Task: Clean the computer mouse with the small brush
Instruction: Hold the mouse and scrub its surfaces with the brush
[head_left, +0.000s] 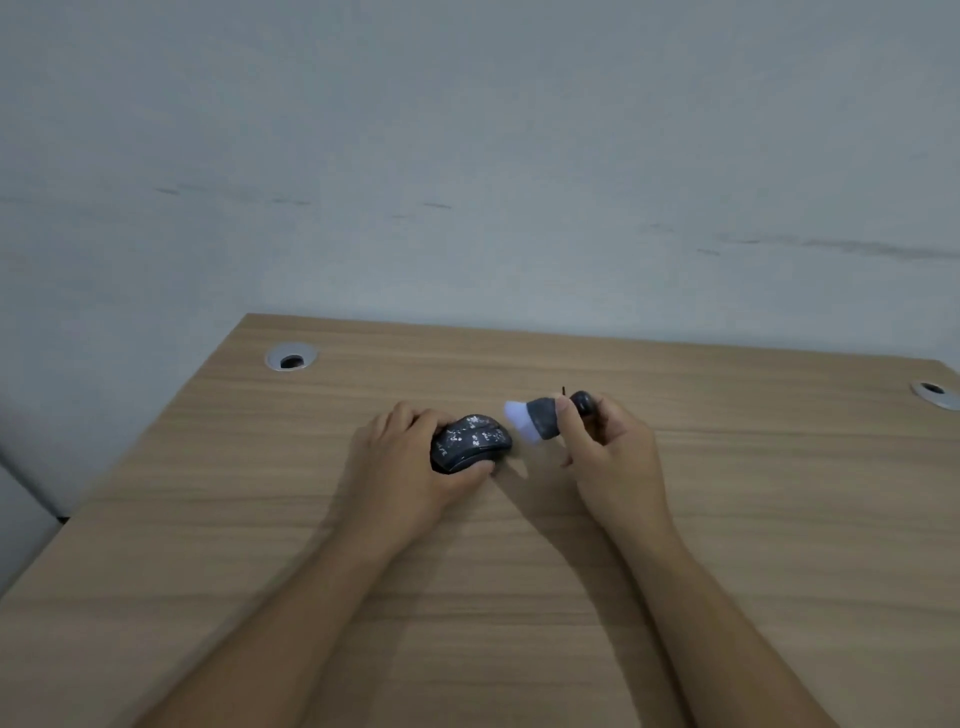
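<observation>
A black computer mouse (471, 440), speckled with white bits, lies on the wooden desk (519, 571) near the middle. My left hand (405, 462) grips it from the left, thumb along its near side. My right hand (608, 447) holds a small dark brush (545, 415) with pale white bristles. The bristles point left and hover just right of and slightly above the mouse's front end, a small gap apart. The brush's rounded black end sticks out above my fingers.
Two grey cable grommets are set into the desk, one at the back left (291, 357) and one at the far right edge (935, 392). A plain grey wall stands behind the desk. The desk's left edge runs diagonally.
</observation>
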